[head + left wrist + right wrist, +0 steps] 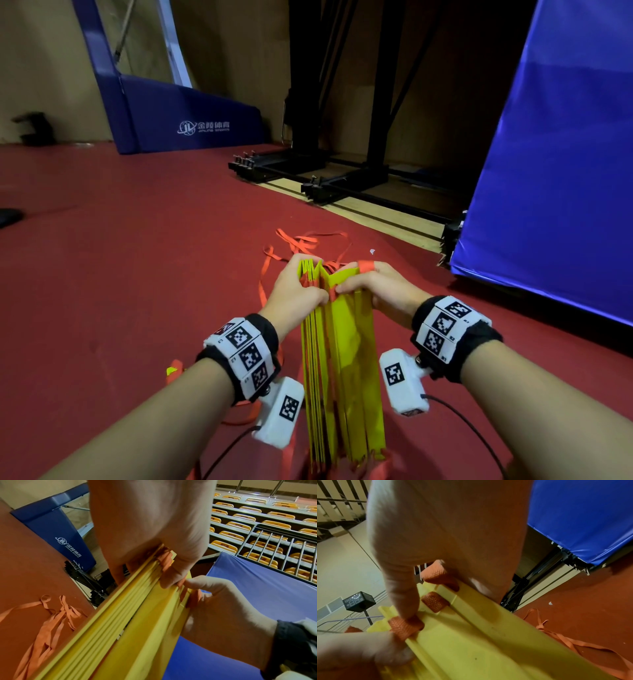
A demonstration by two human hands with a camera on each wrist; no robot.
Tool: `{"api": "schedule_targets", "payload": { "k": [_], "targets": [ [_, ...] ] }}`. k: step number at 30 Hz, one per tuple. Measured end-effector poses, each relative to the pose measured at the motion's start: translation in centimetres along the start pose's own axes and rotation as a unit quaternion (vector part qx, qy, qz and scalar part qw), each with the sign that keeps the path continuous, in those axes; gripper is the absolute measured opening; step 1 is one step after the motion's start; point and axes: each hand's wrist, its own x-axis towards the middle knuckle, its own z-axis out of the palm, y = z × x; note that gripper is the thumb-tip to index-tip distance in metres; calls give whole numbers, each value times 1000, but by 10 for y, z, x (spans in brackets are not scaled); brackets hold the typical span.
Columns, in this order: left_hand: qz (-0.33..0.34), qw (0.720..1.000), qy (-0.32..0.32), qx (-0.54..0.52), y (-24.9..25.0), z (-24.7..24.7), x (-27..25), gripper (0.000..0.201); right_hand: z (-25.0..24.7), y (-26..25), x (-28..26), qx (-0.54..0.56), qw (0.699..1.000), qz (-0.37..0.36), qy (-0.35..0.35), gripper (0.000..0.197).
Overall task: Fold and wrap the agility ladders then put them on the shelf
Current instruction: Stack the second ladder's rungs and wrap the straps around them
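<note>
Orange webbing straps (274, 274) trail loose across the red floor (120, 240) at left. Left hand (294, 291) clamps the gathered yellow ladder rungs (342, 377) at their far end, held on edge above the floor. Right hand (373, 284) pinches the adjacent rungs, one strap looped over a finger. Blue padding (555, 171) stands at right.
</note>
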Motion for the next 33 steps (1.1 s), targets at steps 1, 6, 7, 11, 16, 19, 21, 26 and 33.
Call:
{"api": "schedule_targets", "payload": {
  "k": [1, 6, 7, 11, 16, 19, 21, 26, 33],
  "targets": [
    [-1, 1000, -3, 3, 0, 0, 0, 57, 0, 0, 0, 0, 1000, 2, 7, 17],
    [0, 1000, 5, -4, -3, 0, -1, 54, -5, 1, 2, 2, 999, 4, 39, 13],
    [-2, 1000, 0, -6, -3, 0, -1, 54, -5, 1, 2, -1, 999, 2, 41, 12],
    [14, 1000, -19, 7, -4, 2, 0, 58, 0, 3, 2, 0, 1000, 2, 18, 13],
    [27, 999, -11, 21, -4, 1, 0, 54, 0, 1, 1, 19, 1000, 16, -7, 21],
    [43, 998, -33, 25, -2, -1, -1, 50, 0, 1, 1, 20, 1000, 23, 3, 17],
    [61, 997, -39, 31, -3, -2, 0, 52, -1, 1, 2, 18, 999, 31, 10, 15],
    [88, 992, -41, 80, -3, -3, -4, 62, -9, 4, 3, -23, 997, 41, 61, 13],
    [15, 977, -178, 116, 5, -14, 4, 57, -16, 9, 7, -22, 996, 52, 66, 34]
  ]
}}
